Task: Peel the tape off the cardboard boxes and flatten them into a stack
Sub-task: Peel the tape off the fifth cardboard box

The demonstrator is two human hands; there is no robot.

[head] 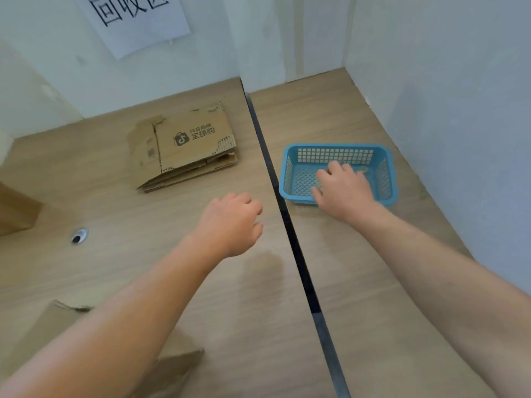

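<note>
Cardboard boxes (pixel 189 145), flattened and stacked, lie on the wooden table (pixel 115 268) beyond both hands, held by neither. The left hand (pixel 230 225) hovers above the table with fingers loosely curled, gripping nothing. The right hand (pixel 344 191) reaches into a blue plastic basket (pixel 336 147), fingers spread and relaxed. A dark seam (pixel 290 225) divides the stack from the basket. Another cardboard box (pixel 178 366) sits under the left forearm, with a cable hole (pixel 79 235) nearby. The top sheet is printed "抖音商城 全球购"; the wall sign (pixel 138 27) reads "回收区".
</note>
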